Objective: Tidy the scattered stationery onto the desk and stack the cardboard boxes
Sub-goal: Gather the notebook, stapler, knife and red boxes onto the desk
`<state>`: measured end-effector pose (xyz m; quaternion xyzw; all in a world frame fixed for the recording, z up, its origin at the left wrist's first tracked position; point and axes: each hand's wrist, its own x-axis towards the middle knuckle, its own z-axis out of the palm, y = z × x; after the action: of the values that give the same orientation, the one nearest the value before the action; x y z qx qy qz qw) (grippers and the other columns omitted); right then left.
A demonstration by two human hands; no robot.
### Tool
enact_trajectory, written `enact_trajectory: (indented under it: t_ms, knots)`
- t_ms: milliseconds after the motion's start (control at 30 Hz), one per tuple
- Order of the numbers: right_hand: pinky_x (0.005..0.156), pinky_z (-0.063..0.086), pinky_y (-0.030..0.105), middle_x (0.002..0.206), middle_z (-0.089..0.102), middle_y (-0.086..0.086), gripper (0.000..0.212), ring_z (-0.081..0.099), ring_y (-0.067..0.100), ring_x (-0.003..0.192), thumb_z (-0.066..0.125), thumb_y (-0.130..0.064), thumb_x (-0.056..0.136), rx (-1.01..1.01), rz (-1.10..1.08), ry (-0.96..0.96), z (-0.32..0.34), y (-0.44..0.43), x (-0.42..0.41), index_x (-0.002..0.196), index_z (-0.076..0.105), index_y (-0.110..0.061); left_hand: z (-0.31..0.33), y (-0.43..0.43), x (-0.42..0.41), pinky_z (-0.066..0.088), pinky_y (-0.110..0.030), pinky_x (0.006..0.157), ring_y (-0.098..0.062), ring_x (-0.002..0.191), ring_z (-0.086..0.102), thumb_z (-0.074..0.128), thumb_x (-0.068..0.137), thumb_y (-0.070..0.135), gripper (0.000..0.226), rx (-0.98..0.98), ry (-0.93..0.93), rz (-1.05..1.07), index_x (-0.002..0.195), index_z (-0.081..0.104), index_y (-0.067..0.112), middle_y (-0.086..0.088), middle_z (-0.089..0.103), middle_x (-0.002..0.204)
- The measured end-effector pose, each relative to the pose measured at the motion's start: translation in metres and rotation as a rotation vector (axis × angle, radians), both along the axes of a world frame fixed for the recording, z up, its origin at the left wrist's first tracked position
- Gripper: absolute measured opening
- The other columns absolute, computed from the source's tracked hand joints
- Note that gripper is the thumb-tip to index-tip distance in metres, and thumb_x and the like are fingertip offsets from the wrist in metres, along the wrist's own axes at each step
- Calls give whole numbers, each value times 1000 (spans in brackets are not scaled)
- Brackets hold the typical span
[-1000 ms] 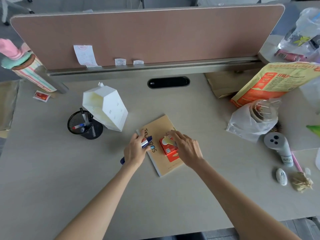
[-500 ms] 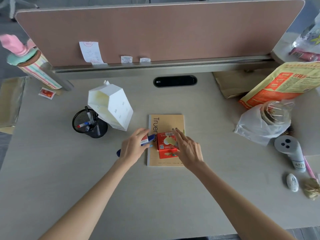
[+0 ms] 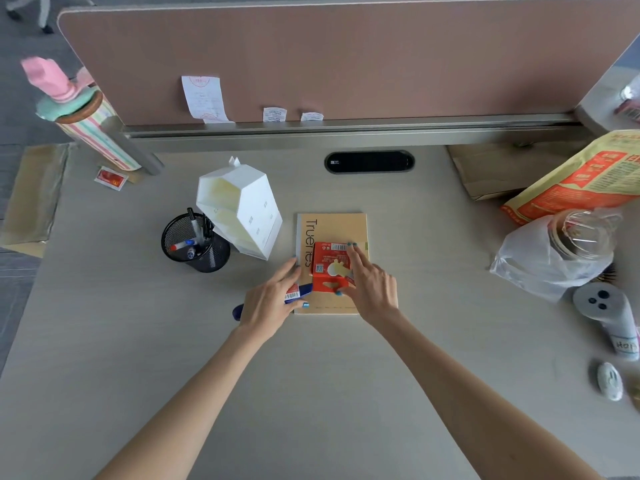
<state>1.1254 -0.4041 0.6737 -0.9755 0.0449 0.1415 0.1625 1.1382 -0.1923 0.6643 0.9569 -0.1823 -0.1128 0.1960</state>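
Now: right hand (image 3: pixel 372 289) fingers (image 3: pixel 356 258) span the red box (image 3: pixel 329 268), thumb at its near edge, apparently pinching it square on the notebook (image 3: pixel 332 226), probably to align the stack. Left hand (image 3: pixel 268 303) grips a blue marker (image 3: pixel 301 292), likely bound for the mesh pen cup (image 3: pixel 195 244). Pale surface (image 3: pixel 311 393); pink partition (image 3: pixel 346 57) behind.

I see a tan notebook (image 3: pixel 334 228) with dark lettering, a red box (image 3: pixel 323 254) printed with a cream shape, a blue marker (image 3: pixel 304 290) with a white barcode label, a white carton (image 3: pixel 252 209), a black mesh pen cup (image 3: pixel 204 259), a dusty-pink divider (image 3: pixel 346 57).
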Motion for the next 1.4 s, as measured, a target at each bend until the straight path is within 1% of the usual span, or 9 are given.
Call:
enact_trajectory:
  t_ms: [333,467,633,733,833,1067,1167,1233,1400]
  knots:
    - [85,52,39,157,28,-1,93,62,28,108,75,-42,78,-46,7,7,3,-13,39,150,21,-21,-2,-15,20,57,-31,69,-16,102,67,75,79,31,69,15,-20,34,140,45,22,9,35,152]
    - [75,55,39,145,47,2,88,64,29,97,78,-29,77,-33,-4,-82,8,-10,29,147,28,-17,10,-15,16,59,-33,63,-18,98,68,77,77,28,66,14,-34,48,136,48,23,8,41,149]
    - [68,55,39,118,62,5,54,65,28,88,73,-25,83,25,-37,-148,32,1,12,127,45,-11,39,-4,8,48,-28,53,-20,80,68,76,79,23,34,-26,-70,143,111,65,18,6,61,114]
    - [63,49,34,109,64,4,41,64,29,85,67,-30,87,51,-14,-167,51,11,5,114,46,-10,58,3,0,42,-29,53,-25,74,64,69,84,22,16,9,-86,207,97,63,16,2,62,92]
    - [60,42,31,105,65,2,37,63,30,81,61,-36,90,115,-7,-178,70,23,-4,109,42,-10,80,9,-12,35,-28,56,-25,74,61,66,85,21,19,-22,-94,287,97,54,13,2,61,87]
    - [57,44,36,102,65,8,27,52,30,68,50,-30,96,201,28,-122,89,45,-31,108,36,-10,102,34,-43,38,-34,66,-28,76,50,49,89,14,22,-172,217,415,101,31,15,4,47,85]
    - [60,51,40,102,64,9,25,58,31,74,50,-28,97,211,2,-84,89,53,-40,110,38,-11,95,50,-50,51,-42,65,-36,73,58,47,92,20,16,-244,285,419,96,33,14,-7,56,88]
    - [64,54,43,101,64,10,22,61,31,79,50,-26,97,212,-10,-58,87,58,-43,111,41,-11,92,60,-51,55,-48,60,-33,65,65,44,93,20,8,-299,312,446,93,37,18,-13,63,87]
    - [65,55,43,97,66,11,12,63,33,78,52,-21,94,233,-51,-75,87,88,-38,103,50,-13,109,86,-45,53,-38,45,-27,49,65,47,95,14,9,-517,365,540,87,50,16,-17,67,77]
